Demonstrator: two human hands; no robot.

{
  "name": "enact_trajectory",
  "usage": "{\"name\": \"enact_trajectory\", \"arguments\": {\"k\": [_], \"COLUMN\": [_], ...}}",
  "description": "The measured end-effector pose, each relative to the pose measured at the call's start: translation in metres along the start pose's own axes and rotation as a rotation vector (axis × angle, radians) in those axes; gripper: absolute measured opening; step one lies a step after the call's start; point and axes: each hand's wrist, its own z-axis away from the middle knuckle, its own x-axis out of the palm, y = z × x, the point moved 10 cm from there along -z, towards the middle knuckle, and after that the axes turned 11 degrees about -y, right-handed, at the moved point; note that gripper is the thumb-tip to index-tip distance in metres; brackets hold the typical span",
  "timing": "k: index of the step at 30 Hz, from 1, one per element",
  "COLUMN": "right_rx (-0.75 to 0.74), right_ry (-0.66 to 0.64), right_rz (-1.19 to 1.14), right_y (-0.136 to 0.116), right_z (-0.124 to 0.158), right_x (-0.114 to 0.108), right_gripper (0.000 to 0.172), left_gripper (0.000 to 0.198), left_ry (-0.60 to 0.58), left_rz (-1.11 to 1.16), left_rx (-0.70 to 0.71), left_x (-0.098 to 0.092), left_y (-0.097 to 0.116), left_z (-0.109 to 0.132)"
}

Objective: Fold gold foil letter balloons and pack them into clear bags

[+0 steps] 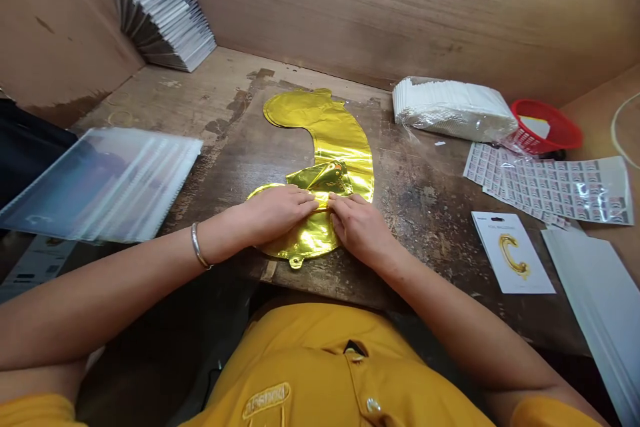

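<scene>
A flat gold foil balloon [345,137], curved like a letter C, lies on the worn brown table in front of me. Part of its lower section is folded over, with a crumpled flap standing up in the middle. My left hand [280,212] rests on the lower left part, fingers together and pressing the foil. My right hand [363,227] is on the right side of the fold, its fingers bent and pinching the foil close to my left fingertips. A small tab sticks out at the balloon's bottom edge.
Clear plastic sleeves [110,180] lie at the left, a stack of packets [160,10] at the back left. On the right are a wrapped white stack [453,107], a red basket [555,123], sticker sheets [555,180], a card picturing a C balloon [513,253] and white cards [600,300].
</scene>
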Motion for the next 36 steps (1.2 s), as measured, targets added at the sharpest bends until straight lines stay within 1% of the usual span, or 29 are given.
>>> {"name": "enact_trajectory", "arguments": {"k": [2, 5, 7, 9, 10, 12, 15, 18, 21, 24, 27, 29, 32, 34, 36], "right_rx": [-0.006, -0.033, -0.068, -0.112, -0.132, -0.160, -0.161, -0.114, -0.027, 0.022, 0.058, 0.103, 0.172, 0.219, 0.275], "right_ry": [0.035, 0.137, 0.161, 0.156, 0.148, 0.124, 0.061, 0.050, 0.093, 0.126, 0.157, 0.172, 0.191, 0.206, 0.217], "right_rz": [0.022, 0.057, 0.024, -0.040, -0.076, -0.141, -0.200, -0.226, -0.286, -0.358, -0.424, -0.479, -0.506, -0.472, -0.440], "right_y": [-0.001, -0.013, -0.018, -0.016, -0.012, -0.002, 0.008, 0.008, 0.010, 0.012, 0.016, 0.021, 0.028, 0.032, 0.037], "right_z": [0.003, 0.022, 0.038, 0.053, 0.058, 0.066, 0.071, 0.076, 0.079, 0.079, 0.079, 0.080, 0.079, 0.078, 0.077], "right_x": [-0.009, -0.024, -0.023, -0.018, -0.015, -0.011, -0.006, -0.003, -0.001, 0.001, 0.001, 0.001, 0.000, -0.001, -0.002], "right_gripper": [0.022, 0.028, 0.025, 0.023, 0.023, 0.022, 0.027, 0.032, 0.029, 0.029, 0.028, 0.023, 0.013, 0.015, 0.018], "left_gripper": [0.016, 0.014, 0.014, 0.014, 0.020, 0.032, 0.031, 0.035, 0.041, 0.043, 0.030, 0.023, 0.014, 0.020, 0.027], "left_ry": [-0.020, -0.005, -0.012, -0.029, -0.023, 0.017, 0.081, 0.097, 0.097, 0.122, 0.201, 0.258, 0.325, 0.337, 0.306], "left_rz": [-0.066, -0.082, 0.014, 0.165, 0.232, 0.297, 0.276, 0.309, 0.394, 0.369, 0.292, 0.299, 0.357, 0.349, 0.281], "left_rx": [-0.024, -0.130, -0.169, -0.132, -0.095, 0.002, 0.118, 0.176, 0.194, 0.110, 0.019, -0.022, -0.101, -0.201, -0.324], "left_x": [-0.002, -0.011, -0.013, -0.010, -0.009, -0.006, 0.004, 0.014, 0.013, 0.009, 0.008, 0.007, 0.005, 0.003, 0.002], "left_y": [0.013, 0.043, 0.063, 0.078, 0.081, 0.078, 0.061, 0.048, 0.049, 0.055, 0.059, 0.059, 0.051, 0.041, 0.032], "left_z": [-0.003, -0.004, -0.002, -0.001, 0.000, 0.001, 0.008, 0.018, 0.028, 0.031, 0.030, 0.029, 0.029, 0.029, 0.027]}}
